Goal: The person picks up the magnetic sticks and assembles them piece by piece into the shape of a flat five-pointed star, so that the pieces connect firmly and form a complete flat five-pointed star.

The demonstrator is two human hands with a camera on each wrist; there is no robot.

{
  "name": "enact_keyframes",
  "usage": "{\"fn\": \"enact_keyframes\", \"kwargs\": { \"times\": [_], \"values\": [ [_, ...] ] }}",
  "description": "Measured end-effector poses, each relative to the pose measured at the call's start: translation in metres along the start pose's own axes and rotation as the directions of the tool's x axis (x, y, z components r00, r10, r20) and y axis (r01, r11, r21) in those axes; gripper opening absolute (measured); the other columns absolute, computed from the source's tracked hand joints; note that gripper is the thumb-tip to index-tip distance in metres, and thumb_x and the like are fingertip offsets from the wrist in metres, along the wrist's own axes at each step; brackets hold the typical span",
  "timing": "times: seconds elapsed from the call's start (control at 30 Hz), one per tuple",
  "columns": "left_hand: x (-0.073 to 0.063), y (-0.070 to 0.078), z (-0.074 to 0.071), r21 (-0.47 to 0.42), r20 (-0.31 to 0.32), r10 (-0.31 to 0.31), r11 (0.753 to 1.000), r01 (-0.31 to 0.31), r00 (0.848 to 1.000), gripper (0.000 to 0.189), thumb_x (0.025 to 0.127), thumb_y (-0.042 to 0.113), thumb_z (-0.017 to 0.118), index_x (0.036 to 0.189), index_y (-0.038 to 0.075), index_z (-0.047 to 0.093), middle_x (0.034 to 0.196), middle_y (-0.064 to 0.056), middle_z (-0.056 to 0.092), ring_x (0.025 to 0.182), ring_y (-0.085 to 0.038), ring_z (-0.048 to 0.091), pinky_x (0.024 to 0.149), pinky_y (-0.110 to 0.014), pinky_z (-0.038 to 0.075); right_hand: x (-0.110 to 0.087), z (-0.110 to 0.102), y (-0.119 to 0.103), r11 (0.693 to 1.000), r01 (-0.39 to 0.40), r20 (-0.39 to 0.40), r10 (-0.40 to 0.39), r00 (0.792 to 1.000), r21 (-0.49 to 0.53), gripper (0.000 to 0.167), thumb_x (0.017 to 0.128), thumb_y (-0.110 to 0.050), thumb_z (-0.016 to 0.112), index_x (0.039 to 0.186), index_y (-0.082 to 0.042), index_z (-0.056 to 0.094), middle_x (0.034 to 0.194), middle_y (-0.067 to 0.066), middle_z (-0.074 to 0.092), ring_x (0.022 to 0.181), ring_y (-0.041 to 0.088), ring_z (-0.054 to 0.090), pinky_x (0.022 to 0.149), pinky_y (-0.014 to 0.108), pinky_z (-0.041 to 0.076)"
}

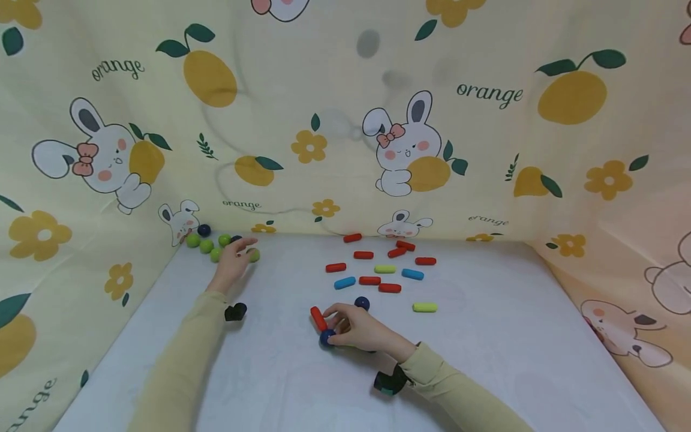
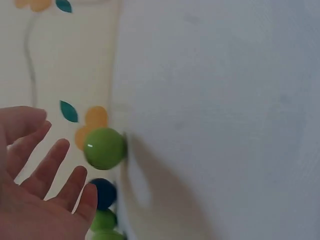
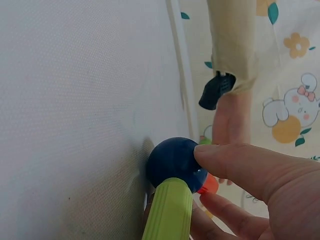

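Observation:
In the head view my right hand (image 1: 363,329) pinches a dark blue ball (image 1: 327,338) low over the white table. A red stick (image 1: 318,318) joins that ball and points up and left. The right wrist view shows a ribbed yellow-green stick (image 3: 170,210) meeting the same ball, with my thumb on the ball's side. Behind the hand sits another dark blue ball (image 1: 361,303). My left hand (image 1: 232,264) reaches to the far left, fingers spread and empty, beside a green ball (image 2: 105,148). A dark blue ball (image 2: 104,194) is partly hidden by its fingers.
More green balls (image 1: 206,246) and a dark blue ball (image 1: 204,230) cluster in the far left corner. Loose red sticks (image 1: 369,281), two blue sticks (image 1: 412,274) and yellow-green sticks (image 1: 424,308) lie around the back middle. A patterned cloth (image 1: 335,180) walls the table (image 1: 486,348).

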State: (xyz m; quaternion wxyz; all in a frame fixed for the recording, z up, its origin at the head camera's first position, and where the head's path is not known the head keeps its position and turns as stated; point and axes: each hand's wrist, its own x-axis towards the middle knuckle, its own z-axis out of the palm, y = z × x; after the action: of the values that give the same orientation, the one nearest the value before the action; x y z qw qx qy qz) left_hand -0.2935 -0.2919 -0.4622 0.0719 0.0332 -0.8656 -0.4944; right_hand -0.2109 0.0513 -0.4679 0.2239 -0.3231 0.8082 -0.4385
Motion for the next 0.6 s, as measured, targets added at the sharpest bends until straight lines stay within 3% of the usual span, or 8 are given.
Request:
{"fn": "enact_keyframes", "kwargs": {
  "times": [0.23,0.37,0.6],
  "values": [
    [-0.004,-0.009,0.006,-0.025,0.026,-0.097,0.995,0.098,0.995,0.042,0.091,0.000,0.056,0.132,0.006,0.052,0.138,-0.016,0.043,0.128,-0.035,0.037,0.105,-0.050,0.033,0.000,-0.001,-0.002,1.000,0.000,0.007,0.000,1.000,-0.003,0.040,0.086,-0.011,0.072,0.122,-0.009,0.056,0.100,0.001,0.062,0.084,0.014,0.059,0.078,0.024,0.051],
    [-0.006,-0.011,0.009,-0.027,0.032,-0.089,0.996,0.090,0.996,0.046,0.086,-0.003,0.059,0.131,0.007,0.053,0.133,-0.016,0.044,0.120,-0.034,0.041,0.099,-0.048,0.038,0.000,-0.001,-0.001,1.000,0.001,0.009,-0.001,1.000,-0.008,0.040,0.086,-0.011,0.072,0.122,-0.008,0.056,0.101,0.002,0.062,0.085,0.014,0.059,0.078,0.025,0.051],
    [-0.011,-0.016,0.022,-0.050,0.080,-0.053,0.997,0.057,0.995,0.041,0.088,0.000,0.064,0.128,0.004,0.055,0.128,-0.014,0.049,0.112,-0.032,0.046,0.094,-0.044,0.042,-0.001,-0.001,0.002,1.000,0.000,0.007,0.000,1.000,-0.004,0.040,0.086,-0.012,0.072,0.123,-0.008,0.056,0.101,0.001,0.062,0.084,0.013,0.059,0.078,0.024,0.051]
  ]
}}
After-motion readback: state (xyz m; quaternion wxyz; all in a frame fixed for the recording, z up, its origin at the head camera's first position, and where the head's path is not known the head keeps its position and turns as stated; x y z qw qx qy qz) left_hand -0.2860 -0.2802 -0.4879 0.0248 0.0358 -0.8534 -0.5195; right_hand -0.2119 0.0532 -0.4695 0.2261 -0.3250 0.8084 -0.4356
